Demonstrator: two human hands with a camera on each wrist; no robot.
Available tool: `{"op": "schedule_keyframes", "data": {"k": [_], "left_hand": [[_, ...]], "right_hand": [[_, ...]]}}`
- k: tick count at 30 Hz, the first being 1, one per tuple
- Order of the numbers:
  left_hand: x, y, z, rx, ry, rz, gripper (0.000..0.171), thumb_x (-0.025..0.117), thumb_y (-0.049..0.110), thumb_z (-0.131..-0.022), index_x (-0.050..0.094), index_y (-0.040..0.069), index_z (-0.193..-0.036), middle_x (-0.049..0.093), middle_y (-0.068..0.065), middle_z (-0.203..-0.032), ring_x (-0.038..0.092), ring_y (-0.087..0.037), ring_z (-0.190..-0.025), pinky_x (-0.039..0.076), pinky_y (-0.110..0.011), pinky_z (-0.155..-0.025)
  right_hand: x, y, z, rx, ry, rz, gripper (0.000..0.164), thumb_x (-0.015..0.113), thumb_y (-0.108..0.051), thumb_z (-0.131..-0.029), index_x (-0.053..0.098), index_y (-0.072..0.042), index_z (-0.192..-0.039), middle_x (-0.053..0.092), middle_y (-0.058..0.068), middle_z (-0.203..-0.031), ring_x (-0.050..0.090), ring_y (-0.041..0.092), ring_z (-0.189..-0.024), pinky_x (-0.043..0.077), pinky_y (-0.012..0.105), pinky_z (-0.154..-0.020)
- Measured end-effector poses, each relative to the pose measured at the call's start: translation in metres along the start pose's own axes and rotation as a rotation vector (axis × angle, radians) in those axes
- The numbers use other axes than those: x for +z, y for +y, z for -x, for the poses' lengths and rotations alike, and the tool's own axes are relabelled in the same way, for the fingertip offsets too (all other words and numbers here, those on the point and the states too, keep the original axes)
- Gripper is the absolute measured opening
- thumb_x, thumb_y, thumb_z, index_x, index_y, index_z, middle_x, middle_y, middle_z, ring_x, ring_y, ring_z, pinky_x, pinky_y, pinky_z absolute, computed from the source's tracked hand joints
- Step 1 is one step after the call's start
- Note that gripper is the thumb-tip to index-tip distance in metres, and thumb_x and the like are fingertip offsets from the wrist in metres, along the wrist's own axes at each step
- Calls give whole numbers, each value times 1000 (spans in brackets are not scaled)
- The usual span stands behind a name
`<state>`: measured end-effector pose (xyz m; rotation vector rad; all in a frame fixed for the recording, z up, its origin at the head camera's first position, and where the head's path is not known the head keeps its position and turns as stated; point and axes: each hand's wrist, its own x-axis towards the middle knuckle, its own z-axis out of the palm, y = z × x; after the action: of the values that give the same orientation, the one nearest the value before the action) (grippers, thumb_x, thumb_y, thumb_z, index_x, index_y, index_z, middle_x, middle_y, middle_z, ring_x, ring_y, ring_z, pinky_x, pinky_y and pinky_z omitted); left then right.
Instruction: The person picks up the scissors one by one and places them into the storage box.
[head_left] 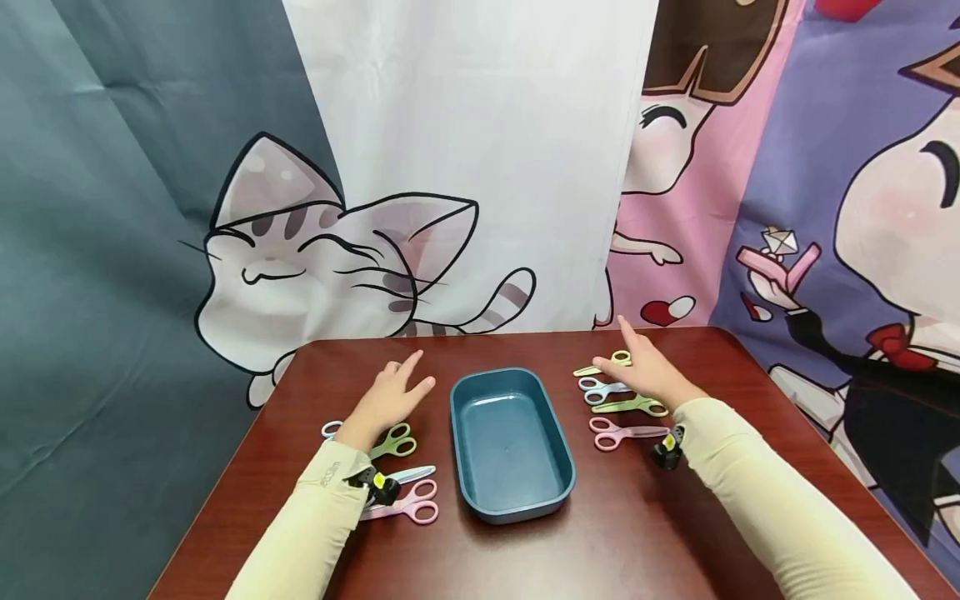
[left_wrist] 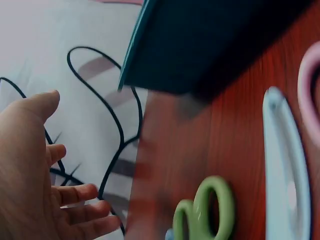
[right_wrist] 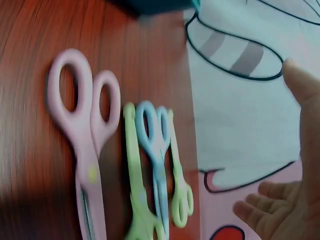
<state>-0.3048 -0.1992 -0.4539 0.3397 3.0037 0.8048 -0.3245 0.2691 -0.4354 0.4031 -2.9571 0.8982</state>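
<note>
My left hand [head_left: 388,402] hovers over the left row of scissors, holding nothing, with thumb and fingers spread apart. Beneath that hand and wrist lie green scissors [head_left: 403,442], light blue scissors [head_left: 414,473] and pink scissors [head_left: 422,503], partly covered by the arm. On the other side, my right hand [head_left: 647,367] is held in the air over a second row, its thumb and forefinger extended. That row has yellow-green scissors [head_left: 621,357], blue scissors [head_left: 596,390], green scissors [right_wrist: 134,165] and pink scissors [right_wrist: 87,135]. Between the hands stands a blue rectangular bin [head_left: 513,450] with nothing inside.
The brown wooden table [head_left: 517,567] has rounded far corners. Directly behind it hangs a cartoon-printed curtain [head_left: 480,108]. A small black camera is strapped to each wrist, and both arms reach in from the near edge on either side of the bin.
</note>
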Motion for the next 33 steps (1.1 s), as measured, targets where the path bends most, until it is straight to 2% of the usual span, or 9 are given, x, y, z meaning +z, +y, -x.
{"op": "schedule_keyframes", "data": {"k": [3,6,9,11,13,16,23,29,33], "left_hand": [[11,7,4,-3,13,52,72,53,52,-101,32,16,-159,44,-26,-143,50,-41,-128,43,-60,-105],[21,15,8,-41,-2,135,68,57,47,-100,38,11,-155,57,-21,-120,65,-33,-97,55,-49,-87],[30,24,11,-89,-40,262,66,58,44,-101,38,10,-153,57,-14,-92,61,-27,-59,56,-40,-60],[34,31,13,-120,-59,351,64,59,41,-101,37,10,-153,56,-12,-83,58,-26,-48,56,-40,-51],[38,38,15,-142,-71,426,63,60,35,-101,36,9,-154,55,-11,-79,56,-23,-47,56,-40,-49],[43,46,19,-168,-76,491,63,63,25,-99,36,5,-153,55,-11,-79,55,-21,-48,57,-40,-49],[53,53,25,-164,-103,609,56,60,8,-98,37,-1,-148,57,-13,-90,57,-22,-53,58,-39,-49],[56,53,26,-187,-118,767,51,54,0,-100,37,-2,-148,52,-15,-91,53,-21,-64,58,-36,-48],[56,53,26,-205,-135,837,52,51,-3,-101,34,-1,-150,52,-21,-95,54,-21,-63,58,-35,-47]], "right_hand": [[14,-7,0,13,32,-25,103,62,-57,-93,9,1,-160,27,35,-156,29,50,-143,26,65,-116],[29,-15,1,39,42,-56,95,63,-53,-94,21,2,-158,39,35,-150,42,48,-136,34,62,-112],[42,-24,5,53,42,-112,83,65,-47,-95,34,2,-154,50,31,-143,55,45,-125,46,58,-105],[51,-29,8,64,31,-176,75,67,-42,-95,40,1,-151,58,28,-135,66,39,-109,55,52,-93],[60,-34,11,80,7,-241,72,68,-40,-96,43,1,-150,61,24,-127,71,32,-91,60,45,-79],[72,-39,15,136,-43,-357,70,69,-39,-95,46,1,-147,63,19,-114,68,23,-69,59,36,-63],[94,-54,27,191,-118,-649,53,70,-25,-96,55,8,-135,68,15,-102,67,22,-69,60,38,-60],[104,-59,32,152,-78,-729,37,69,-14,-95,61,11,-121,63,10,-85,57,17,-62,56,32,-53],[108,-59,34,168,-67,-778,34,69,-12,-95,61,10,-119,63,8,-80,55,16,-58,53,30,-49]]}}
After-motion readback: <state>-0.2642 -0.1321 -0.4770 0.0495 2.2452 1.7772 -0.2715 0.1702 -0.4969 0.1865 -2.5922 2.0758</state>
